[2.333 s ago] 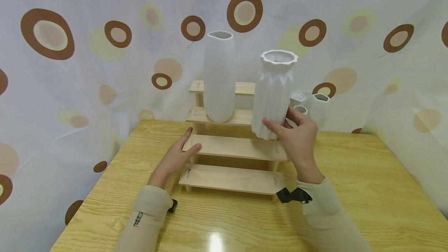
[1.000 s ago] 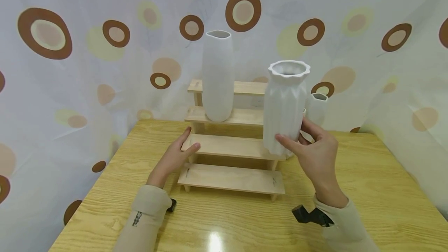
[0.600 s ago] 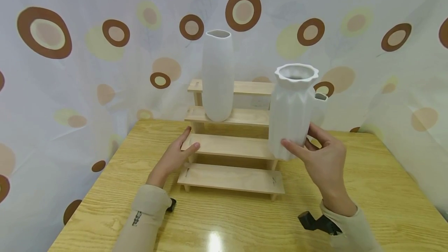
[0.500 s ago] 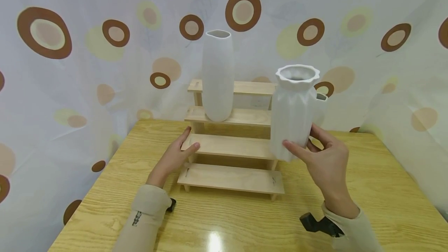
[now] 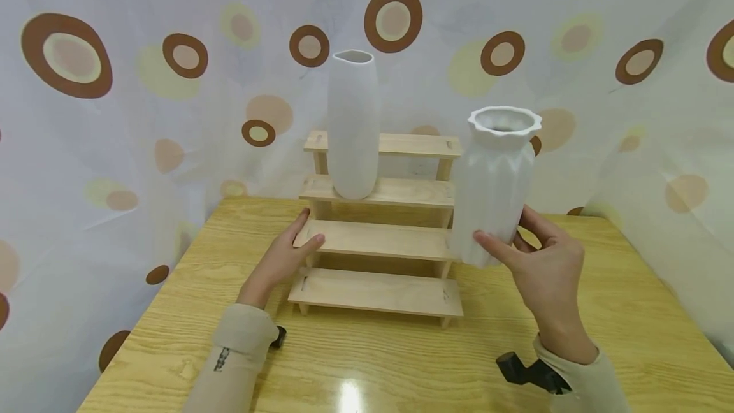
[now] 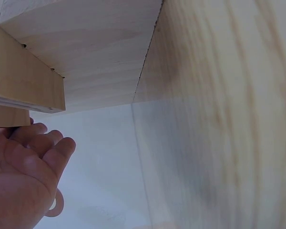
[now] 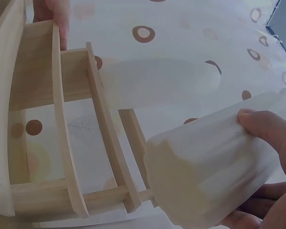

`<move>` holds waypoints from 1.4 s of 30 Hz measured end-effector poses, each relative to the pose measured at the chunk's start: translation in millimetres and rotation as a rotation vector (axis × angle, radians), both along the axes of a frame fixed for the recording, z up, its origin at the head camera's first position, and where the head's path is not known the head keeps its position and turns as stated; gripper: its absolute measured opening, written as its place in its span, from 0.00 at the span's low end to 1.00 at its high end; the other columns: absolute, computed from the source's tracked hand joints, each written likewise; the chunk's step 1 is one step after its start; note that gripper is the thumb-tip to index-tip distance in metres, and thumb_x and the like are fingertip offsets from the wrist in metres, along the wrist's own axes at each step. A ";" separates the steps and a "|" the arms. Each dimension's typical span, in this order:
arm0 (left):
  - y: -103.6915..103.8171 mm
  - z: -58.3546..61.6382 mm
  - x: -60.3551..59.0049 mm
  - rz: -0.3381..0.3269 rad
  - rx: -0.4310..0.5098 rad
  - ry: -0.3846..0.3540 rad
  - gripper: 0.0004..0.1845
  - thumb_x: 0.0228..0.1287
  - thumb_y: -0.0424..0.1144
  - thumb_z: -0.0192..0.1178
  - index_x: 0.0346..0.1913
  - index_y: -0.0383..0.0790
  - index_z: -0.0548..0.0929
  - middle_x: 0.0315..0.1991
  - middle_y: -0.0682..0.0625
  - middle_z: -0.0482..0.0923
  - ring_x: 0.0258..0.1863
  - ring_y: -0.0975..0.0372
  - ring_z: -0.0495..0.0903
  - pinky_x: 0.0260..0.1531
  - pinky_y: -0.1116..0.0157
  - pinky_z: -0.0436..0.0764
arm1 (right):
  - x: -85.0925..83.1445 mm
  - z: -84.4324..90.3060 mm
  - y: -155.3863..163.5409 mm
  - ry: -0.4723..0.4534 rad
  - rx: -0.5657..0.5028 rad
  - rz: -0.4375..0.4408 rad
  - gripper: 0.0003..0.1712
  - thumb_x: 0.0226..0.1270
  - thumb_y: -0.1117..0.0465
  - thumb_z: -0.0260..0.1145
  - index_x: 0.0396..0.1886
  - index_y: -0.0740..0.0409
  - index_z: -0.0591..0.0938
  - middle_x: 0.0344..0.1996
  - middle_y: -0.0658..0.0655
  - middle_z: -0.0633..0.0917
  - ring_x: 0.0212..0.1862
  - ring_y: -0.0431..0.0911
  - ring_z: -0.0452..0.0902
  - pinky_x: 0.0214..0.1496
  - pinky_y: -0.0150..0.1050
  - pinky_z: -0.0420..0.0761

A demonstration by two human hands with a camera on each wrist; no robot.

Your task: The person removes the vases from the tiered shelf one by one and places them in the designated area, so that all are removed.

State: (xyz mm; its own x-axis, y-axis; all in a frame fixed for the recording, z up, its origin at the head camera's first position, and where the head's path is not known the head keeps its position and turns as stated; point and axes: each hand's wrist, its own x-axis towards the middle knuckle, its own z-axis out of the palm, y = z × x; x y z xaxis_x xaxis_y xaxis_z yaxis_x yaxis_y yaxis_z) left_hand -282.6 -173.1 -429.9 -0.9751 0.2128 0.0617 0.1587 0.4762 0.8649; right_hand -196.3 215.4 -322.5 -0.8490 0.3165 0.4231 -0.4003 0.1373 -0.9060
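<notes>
A pale wooden stepped stand [image 5: 375, 239] stands on the table. My left hand [image 5: 280, 261] grips the left end of its second step from the bottom, thumb on top. In the left wrist view, that hand's fingers [image 6: 59, 151] curl at the stand's edge. My right hand [image 5: 547, 268] holds a white fluted vase [image 5: 492, 193] with a scalloped rim, upright at the stand's right side. Its thumb presses the front, with the other fingers partly hidden behind. The right wrist view shows the vase's base [image 7: 174, 183] clear of the steps. A tall smooth white vase [image 5: 353, 126] stands on the third step's left half.
The wood-grain table [image 5: 602, 311] extends around the stand. A white cloth [image 5: 447, 11] printed with brown and yellow circles hangs behind and at both sides. Black wrist straps [image 5: 530, 371] sit at the cuffs.
My right hand has carried the fluted vase right and downward, away from the third step. It now hides the smaller white vases seen earlier behind. My left hand keeps its grip.
</notes>
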 end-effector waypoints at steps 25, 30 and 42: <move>-0.9 -0.6 0.0 -0.007 0.000 0.005 0.49 0.65 0.70 0.53 0.80 0.54 0.44 0.78 0.59 0.40 0.77 0.55 0.42 0.72 0.45 0.49 | -5.3 0.2 18.0 -0.002 -0.098 -0.047 0.36 0.38 0.73 0.84 0.54 0.62 0.85 0.48 0.62 0.84 0.47 0.47 0.83 0.44 0.31 0.82; -0.8 -0.5 0.0 -0.005 -0.005 0.011 0.49 0.65 0.70 0.53 0.80 0.54 0.44 0.78 0.60 0.40 0.77 0.55 0.42 0.72 0.45 0.49 | -9.4 -1.8 22.5 0.006 -0.097 -0.061 0.36 0.38 0.74 0.84 0.54 0.62 0.85 0.48 0.63 0.84 0.48 0.49 0.82 0.44 0.30 0.81; -1.1 -0.2 -0.6 -0.002 -0.003 0.008 0.49 0.65 0.69 0.53 0.80 0.56 0.44 0.78 0.59 0.40 0.77 0.56 0.42 0.72 0.46 0.49 | -19.9 -10.5 33.0 0.031 -0.099 -0.100 0.34 0.39 0.73 0.84 0.53 0.63 0.86 0.44 0.61 0.84 0.46 0.49 0.80 0.42 0.26 0.81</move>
